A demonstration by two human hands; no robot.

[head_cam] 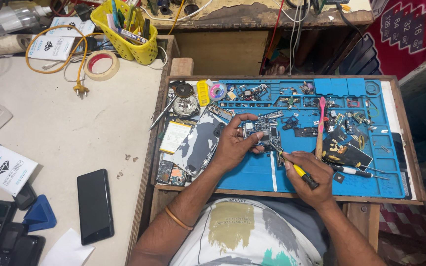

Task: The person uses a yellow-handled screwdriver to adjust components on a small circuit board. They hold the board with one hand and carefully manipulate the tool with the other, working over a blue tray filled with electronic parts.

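Note:
My left hand (235, 143) pins a small dark circuit board (262, 130) against the blue work mat (252, 175). My right hand (309, 177) grips a yellow-and-black screwdriver (299, 171), its tip touching the board's lower right edge. To the left of the left hand, a phone back cover with a grey camouflage pattern (198, 143) lies on the mat. A white flat battery (175, 137) rests beside it.
A pink toothbrush (320, 125), other screwdrivers (353, 170) and several small phone parts crowd the mat's right side. A black phone (94, 205) lies on the white table at left. A yellow basket (124, 32), tape roll (101, 65) and yellow cable (55, 49) sit behind.

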